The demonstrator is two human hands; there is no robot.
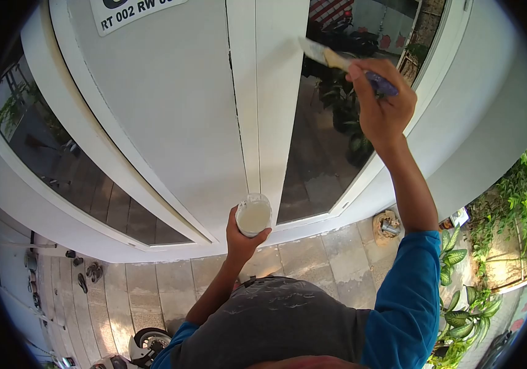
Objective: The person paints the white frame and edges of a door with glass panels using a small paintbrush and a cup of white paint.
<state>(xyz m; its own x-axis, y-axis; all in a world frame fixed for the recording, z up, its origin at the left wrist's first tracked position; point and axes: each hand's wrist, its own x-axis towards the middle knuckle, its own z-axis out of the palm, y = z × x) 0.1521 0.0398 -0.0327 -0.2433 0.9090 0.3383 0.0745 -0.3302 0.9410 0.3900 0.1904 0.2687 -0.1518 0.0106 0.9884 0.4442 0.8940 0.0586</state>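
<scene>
My right hand (386, 101) is closed around the purple handle of a paintbrush (337, 59), raised in front of the dark window pane (319, 141). The brush points left, its pale bristle tip right at the edge of the white window frame (280, 74). Lower down, my left hand (245, 240) is wrapped round a clear plastic cup (255, 215) of whitish paint, held upright with its mouth facing me. The cup overlaps the foot of the white frame in this view.
A white sign (137, 12) with black lettering is on the pale wall panel (152, 92). Another window (91, 166) is at left. On the paved floor (312, 264) stand a brown bag (387, 226) and several sandals (94, 270). Green plants (460, 320) line the right.
</scene>
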